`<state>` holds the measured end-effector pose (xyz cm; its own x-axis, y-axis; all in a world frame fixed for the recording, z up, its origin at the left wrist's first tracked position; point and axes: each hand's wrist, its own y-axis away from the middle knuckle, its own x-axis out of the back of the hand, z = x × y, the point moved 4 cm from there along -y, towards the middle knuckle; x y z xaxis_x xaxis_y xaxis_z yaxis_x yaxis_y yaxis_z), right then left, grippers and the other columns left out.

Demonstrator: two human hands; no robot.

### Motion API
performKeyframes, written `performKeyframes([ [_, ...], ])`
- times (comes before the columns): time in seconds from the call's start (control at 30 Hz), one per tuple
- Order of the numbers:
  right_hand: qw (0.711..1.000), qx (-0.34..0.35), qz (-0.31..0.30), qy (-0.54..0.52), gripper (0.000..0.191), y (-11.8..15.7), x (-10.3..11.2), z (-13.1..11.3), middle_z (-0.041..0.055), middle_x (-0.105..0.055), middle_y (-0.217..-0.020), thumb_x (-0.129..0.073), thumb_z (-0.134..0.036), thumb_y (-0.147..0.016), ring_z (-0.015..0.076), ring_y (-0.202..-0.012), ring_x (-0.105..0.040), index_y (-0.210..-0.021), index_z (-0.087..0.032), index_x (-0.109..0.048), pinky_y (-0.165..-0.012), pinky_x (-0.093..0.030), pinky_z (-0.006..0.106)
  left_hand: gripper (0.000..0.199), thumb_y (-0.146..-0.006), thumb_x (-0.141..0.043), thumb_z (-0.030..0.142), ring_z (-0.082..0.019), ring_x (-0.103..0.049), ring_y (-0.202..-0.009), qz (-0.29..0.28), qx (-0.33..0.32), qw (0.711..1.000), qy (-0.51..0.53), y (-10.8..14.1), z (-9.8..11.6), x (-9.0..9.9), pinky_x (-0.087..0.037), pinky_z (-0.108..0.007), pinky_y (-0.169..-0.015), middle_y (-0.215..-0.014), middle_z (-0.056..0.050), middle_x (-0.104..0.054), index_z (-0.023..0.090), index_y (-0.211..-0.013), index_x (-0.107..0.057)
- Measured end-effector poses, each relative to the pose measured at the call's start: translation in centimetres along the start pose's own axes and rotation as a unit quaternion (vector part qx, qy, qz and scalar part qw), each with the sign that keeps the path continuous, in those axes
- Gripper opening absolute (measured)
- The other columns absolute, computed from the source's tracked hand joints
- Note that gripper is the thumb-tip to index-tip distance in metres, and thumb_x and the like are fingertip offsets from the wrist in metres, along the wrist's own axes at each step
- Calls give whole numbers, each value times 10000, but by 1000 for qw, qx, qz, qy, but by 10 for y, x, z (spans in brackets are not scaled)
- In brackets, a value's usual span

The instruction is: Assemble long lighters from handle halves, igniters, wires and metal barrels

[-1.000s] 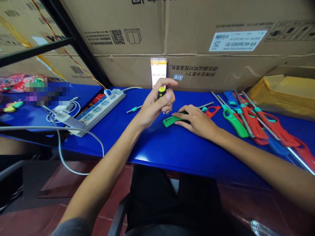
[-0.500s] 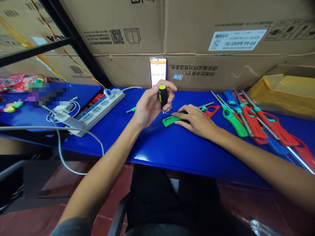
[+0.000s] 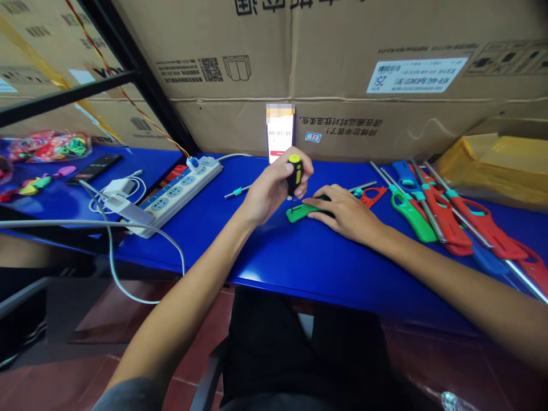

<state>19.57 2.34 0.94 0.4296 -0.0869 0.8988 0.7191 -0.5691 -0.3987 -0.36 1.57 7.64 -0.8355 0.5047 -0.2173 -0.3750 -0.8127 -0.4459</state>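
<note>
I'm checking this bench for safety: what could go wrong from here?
The screwdriver could slip off the green handle and jab the right hand, close by. The green handle might twist, since only the right hand seems to steady it. The phone, standing upright just beyond the left hand, could get knocked.

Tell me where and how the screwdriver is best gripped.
I'd take the screwdriver around its thick black-and-yellow grip, coming in from the left, as the left hand does: it stands roughly upright, yellow end up, with its thin shaft pointing down toward the green casing held by the right hand.
</note>
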Motion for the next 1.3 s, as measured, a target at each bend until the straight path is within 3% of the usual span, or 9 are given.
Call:
performKeyframes([
  [0.13, 1000, 1, -3, -1, 392, 0, 1, -1, 146, -752, -1305, -594, -451, -1191, 351, -1190, -680, -1477, -294, -811, -1077, -617, 575, 550, -904, -958, 547, -126, -707, -732, -10, -9, 1000, -20, -1, -5, -1, -569, -288, -691, -1023, -12, -744, 243, -969, -504],
  [0.27, 1000, 1, -1, -4, 384, 0, 0, -1, 145, -750, -1290, -599, -400, -1186, 350, -1183, -681, -1497, -314, -806, -1071, -622, 573, 601, -919, -969, 551, -49, -456, -495, 6, 19, 1000, 10, 2, -9, -1, -353, -213, -510, -756, 96, -564, 269, -978, -443],
  [0.33, 1000, 2, 1, -2, 390, 0, 0, 0, 148, -749, -1290, -597, -386, -1187, 343, -1175, -684, -1506, -296, -802, -1079, -621, 565, 548, -947, -931, 595, -51, -400, -481, 15, 25, 999, 27, 3, -7, -1, -322, -215, -493, -720, 100, -514, 268, -1019, -497],
  [0.43, 1000, 3, 0, 5, 385, 0, -2, 1, 144, -750, -1306, -590, -381, -1192, 334, -1183, -688, -1501, -292, -802, -1080, -621, 546, 511, -1019, -797, 703, -75, -424, -498, 14, 35, 999, 32, 3, -4, -2, -370, -245, -483, -721, 57, -537, 245, -1000, -571],
  [0.63, 1000, 6, -2, 6, 379, 0, 0, 1, 146, -753, -1298, -594, -383, -1185, 342, -1176, -684, -1487, -306, -810, -1047, -623, 550, 612, -1030, -749, 777, -73, -435, -505, 37, 69, 997, 23, -3, -10, -5, -375, -237, -472, -712, 39, -536, 231, -857, -533],
  [0.87, 1000, 11, 4, 0, 388, 0, 0, 1, 148, -755, -1288, -602, -386, -1177, 351, -1163, -683, -1496, -318, -811, -1042, -630, 567, 668, -1075, -605, 824, -65, -278, -388, 67, 98, 991, 69, -3, -19, -7, -194, -220, -379, -554, 81, -387, 244, -780, -455],
  [1.03, 1000, 16, 7, 6, 395, 0, 0, 0, 154, -754, -1283, -594, -387, -1183, 351, -1149, -681, -1500, -296, -811, -1054, -632, 568, 705, -1063, -570, 863, -59, -227, -368, 78, 94, 987, 107, -9, -22, -6, -165, -207, -363, -515, 95, -326, 247, -752, -424],
  [1.13, 1000, 18, 7, 7, 389, 0, 0, 0, 152, -755, -1281, -594, -389, -1184, 349, -1144, -682, -1487, -292, -817, -1056, -630, 567, 723, -1042, -574, 882, -61, -208, -368, 60, 97, 988, 101, -17, -28, -8, -160, -206, -360, -495, 93, -322, 248, -728, -426],
  [1.3, 1000, 18, 8, 15, 377, 1, -1, 2, 156, -764, -1293, -601, -404, -1182, 362, -1138, -686, -1471, -312, -825, -1018, -630, 586, 767, -926, -682, 926, -54, -183, -387, -38, 62, 996, 54, -27, -32, -21, -130, -219, -366, -461, 83, -314, 241, -653, -471],
])
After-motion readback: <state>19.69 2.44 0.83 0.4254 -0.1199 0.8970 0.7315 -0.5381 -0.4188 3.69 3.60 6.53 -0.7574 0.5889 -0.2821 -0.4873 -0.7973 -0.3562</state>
